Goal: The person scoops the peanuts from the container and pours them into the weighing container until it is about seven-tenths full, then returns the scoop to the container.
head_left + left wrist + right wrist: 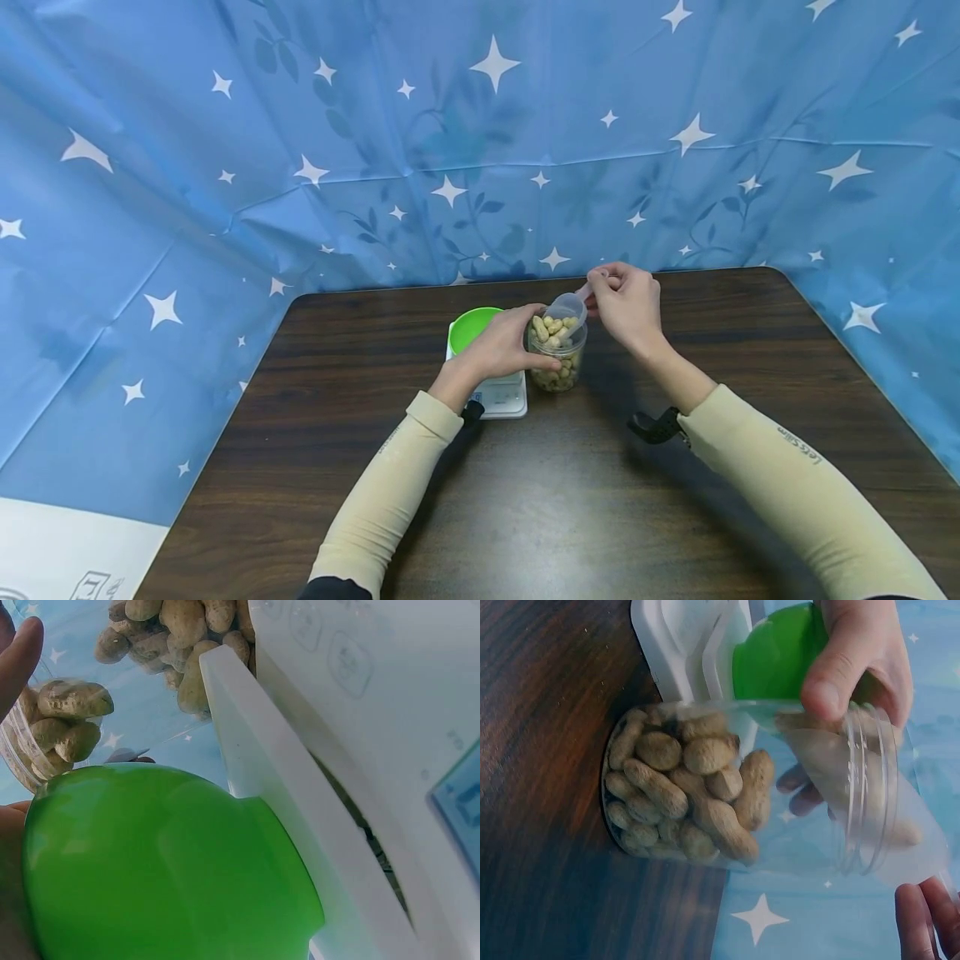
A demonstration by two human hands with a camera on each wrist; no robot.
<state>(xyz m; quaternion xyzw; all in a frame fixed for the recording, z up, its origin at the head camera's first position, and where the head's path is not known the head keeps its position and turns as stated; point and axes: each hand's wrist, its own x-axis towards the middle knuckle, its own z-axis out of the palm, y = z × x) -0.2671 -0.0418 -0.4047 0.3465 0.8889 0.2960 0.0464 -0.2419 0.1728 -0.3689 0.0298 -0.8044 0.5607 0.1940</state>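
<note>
A clear jar [795, 825] of unshelled peanuts [712, 810] stands on the table, and my left hand [504, 343] grips it near the top from the left side. My right hand [626, 304] pinches the handle of a translucent scoop [567, 310]. The scoop's bowl is tilted into the jar mouth and carries several peanuts [71, 720]. Left of the jar, a green bowl [165, 862] sits on a white kitchen scale [504, 398], partly hidden behind my left hand and wrist.
The dark wooden table [525, 500] reaches back to a blue curtain [450, 125] with white stars. A white surface with printed marks [75, 550] shows at the lower left, beyond the table edge. Dark bands [654, 426] hang at both wrists.
</note>
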